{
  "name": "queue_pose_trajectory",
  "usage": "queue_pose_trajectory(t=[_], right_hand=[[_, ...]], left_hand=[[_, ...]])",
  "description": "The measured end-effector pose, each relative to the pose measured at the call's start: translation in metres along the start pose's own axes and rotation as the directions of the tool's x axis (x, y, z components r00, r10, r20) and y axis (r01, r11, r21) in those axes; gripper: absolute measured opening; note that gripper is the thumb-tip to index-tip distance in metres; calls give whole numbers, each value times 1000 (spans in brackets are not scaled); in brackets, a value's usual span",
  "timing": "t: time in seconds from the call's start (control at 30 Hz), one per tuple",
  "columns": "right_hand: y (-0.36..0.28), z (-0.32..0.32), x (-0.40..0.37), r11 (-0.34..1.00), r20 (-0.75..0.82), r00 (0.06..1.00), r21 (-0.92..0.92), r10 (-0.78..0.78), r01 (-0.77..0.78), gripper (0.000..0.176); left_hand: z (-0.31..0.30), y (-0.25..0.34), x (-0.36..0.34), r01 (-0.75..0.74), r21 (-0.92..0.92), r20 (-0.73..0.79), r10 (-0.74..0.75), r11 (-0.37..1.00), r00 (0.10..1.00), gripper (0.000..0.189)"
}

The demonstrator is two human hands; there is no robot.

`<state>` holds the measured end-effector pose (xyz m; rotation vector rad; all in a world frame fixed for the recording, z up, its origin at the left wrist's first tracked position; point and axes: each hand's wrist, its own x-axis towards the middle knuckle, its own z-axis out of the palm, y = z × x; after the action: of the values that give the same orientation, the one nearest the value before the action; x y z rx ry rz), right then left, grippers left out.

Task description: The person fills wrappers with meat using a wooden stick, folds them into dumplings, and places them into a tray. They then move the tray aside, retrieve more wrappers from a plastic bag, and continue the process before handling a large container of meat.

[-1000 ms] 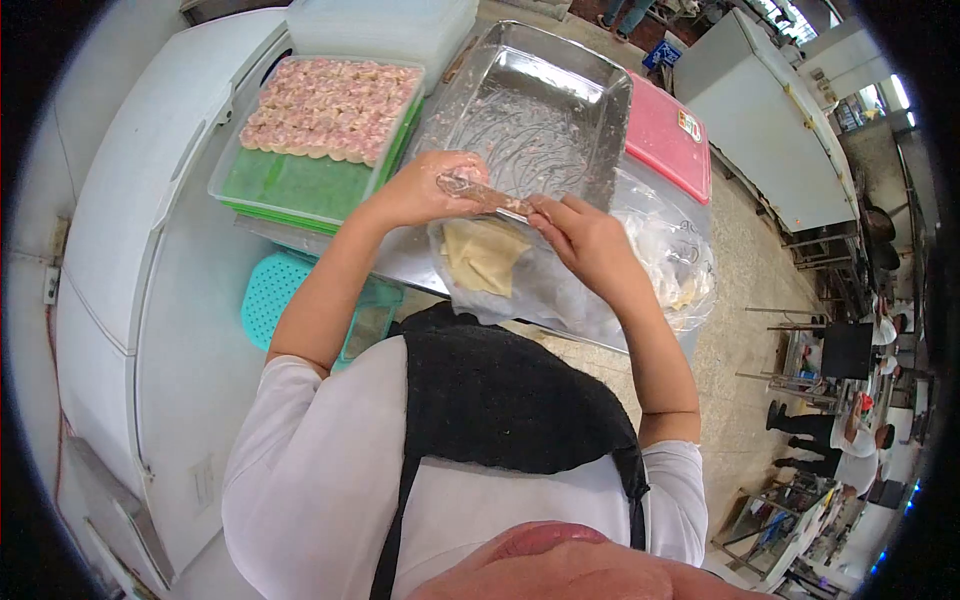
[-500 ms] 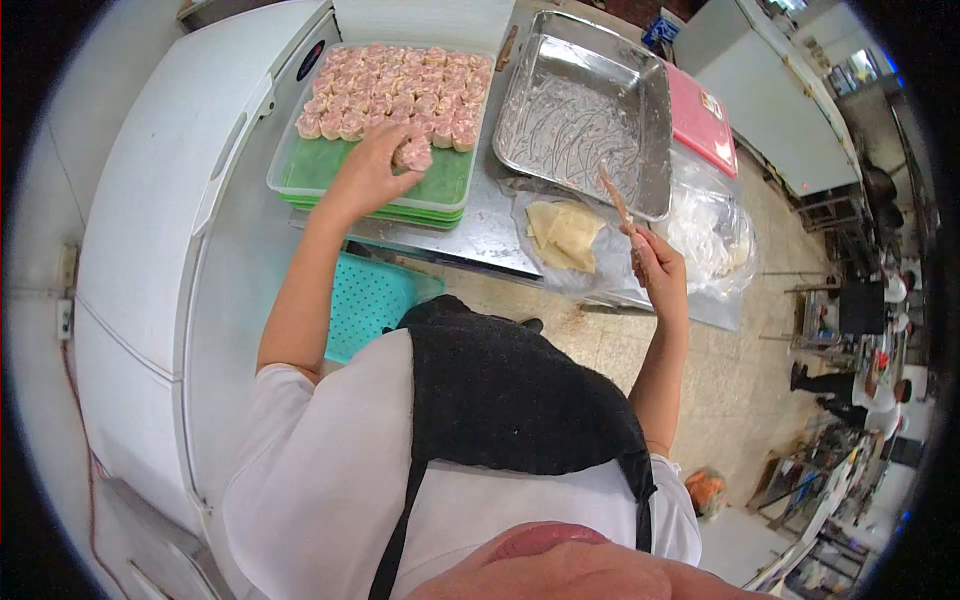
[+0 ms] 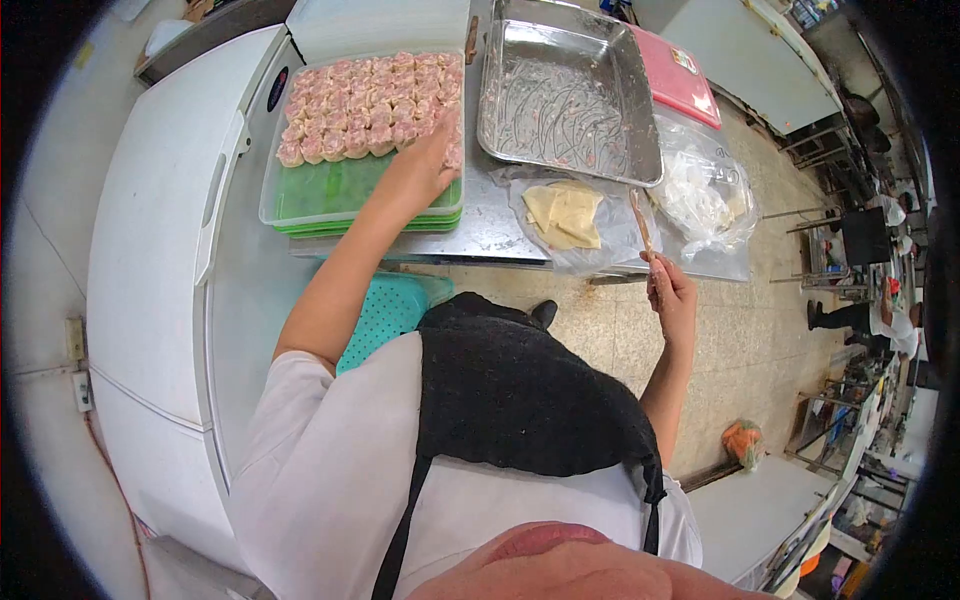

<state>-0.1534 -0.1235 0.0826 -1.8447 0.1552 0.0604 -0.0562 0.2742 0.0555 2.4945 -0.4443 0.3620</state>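
Beige tiled floor, right; big white appliance with rounded doors, left. Shiny metal table across the middle. On it: deep rectangular steel pan with smeared residue, far side; clear plastic tray with green bottom, left; flat pink plastic lid, far right; clear crumpled plastic bag, right; pale yellow folded wrappers on thin plastic, near edge. Turquoise perforated basket below, left. Left hand over tray's right side, fingers partly bent, tips hidden at the rows of small pink-topped dumplings; can't tell if gripping. Right hand nearly closed, pinching lower end of thin brown flat stick, tilted, beside wrappers.
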Motion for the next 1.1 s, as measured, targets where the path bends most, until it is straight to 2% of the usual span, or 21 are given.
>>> queue_pose_trajectory(t=[0.03,0.1,0.13,0.17,0.2,0.3,0.43,0.5,0.53,0.6,0.63,0.7,0.73,0.8,0.9,0.93,1.0,1.03,1.07,1.1], right_hand=[[2,2,-3,1000,-11,1000,-15,22,-22,29],[4,7,-5,999,-13,1000,-34,21,-21,29],[4,10,-4,998,-10,1000,-58,12,-12,30],[3,12,-2,998,-7,1000,-57,12,-13,30],[3,14,0,999,6,1000,-52,-3,4,30],[-3,22,6,999,25,999,-43,-27,28,30],[-12,35,15,995,52,996,-64,-68,72,31],[-14,41,18,996,62,996,-53,-67,71,31],[-15,43,20,997,66,996,-37,-65,68,30],[-21,45,23,995,85,993,-34,-87,90,30],[-24,46,23,993,101,989,-26,-108,111,30],[-27,49,24,992,89,991,-59,-102,108,30],[-27,49,24,991,82,992,-88,-97,104,30],[-26,45,27,994,97,991,-56,-88,93,30],[-28,43,31,999,115,992,-7,-46,47,29],[-30,41,34,1000,114,993,7,-16,15,29],[-38,36,41,999,117,992,-12,-42,44,31],[-39,33,46,997,138,988,-30,-67,72,33],[-39,28,54,997,120,991,-27,-67,70,33],[-39,23,62,984,143,984,-123,-110,128,36]], left_hand=[[5,-8,1,-2,0,9,2,1000,1000,85],[13,-22,3,-157,38,-127,160,987,979,87],[-3,-11,3,-156,40,-126,160,987,979,87],[-23,0,0,46,-70,23,-45,996,999,86],[-36,7,-2,261,-147,189,-232,954,954,84],[-42,-17,-14,304,-55,152,-293,951,944,82],[-34,-43,-15,234,-66,160,-221,970,962,81],[-35,-55,-12,49,-78,-112,-58,996,992,82],[-40,-53,-14,52,-81,-115,-61,995,991,82],[-54,-45,-17,292,-153,44,-288,944,957,82],[-50,-50,-19,290,-157,45,-286,944,957,82],[-45,-55,-23,82,-79,-32,-85,993,996,82],[-48,-52,-21,78,-82,-30,-81,994,996,82],[-56,-38,-15,305,-230,257,-244,924,935,81],[-55,-22,-10,246,-247,337,-155,937,929,81],[-46,-30,-9,234,-250,340,-141,940,930,81],[-21,-53,-7,35,-54,25,-34,998,999,80],[-24,-46,-4,17,-60,32,-15,998,999,80],[-30,-37,-4,70,-104,70,-63,992,996,77],[-34,-29,-6,127,-143,111,-111,982,988,74]])
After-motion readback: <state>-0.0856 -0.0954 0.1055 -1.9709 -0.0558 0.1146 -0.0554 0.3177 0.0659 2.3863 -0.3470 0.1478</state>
